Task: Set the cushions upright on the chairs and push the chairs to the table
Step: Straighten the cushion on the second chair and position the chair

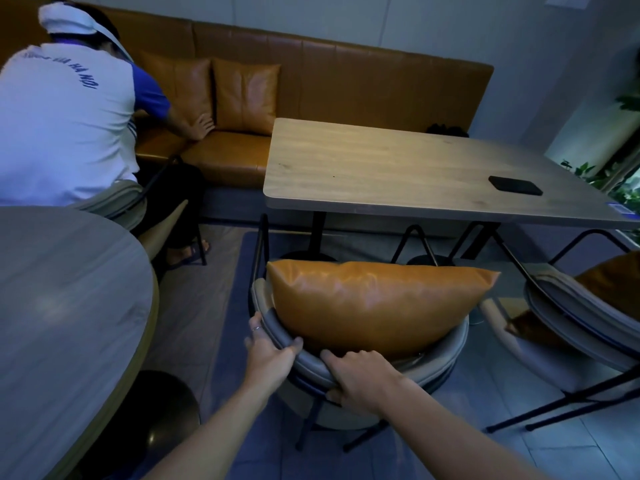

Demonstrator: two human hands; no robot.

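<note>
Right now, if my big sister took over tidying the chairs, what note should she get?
Left hand: gripping the backrest of the near chair, on its left side.
Right hand: gripping the same backrest, near the middle.
The orange cushion already stands upright on that chair.
The chair faces the wooden table but is not tucked under it yet.
The second chair, on the right, is angled away from the table, and its cushion is only partly in view, so I cannot tell if it stands properly.
Left to do: push the near chair in, then check the second cushion and push that chair in.
</note>
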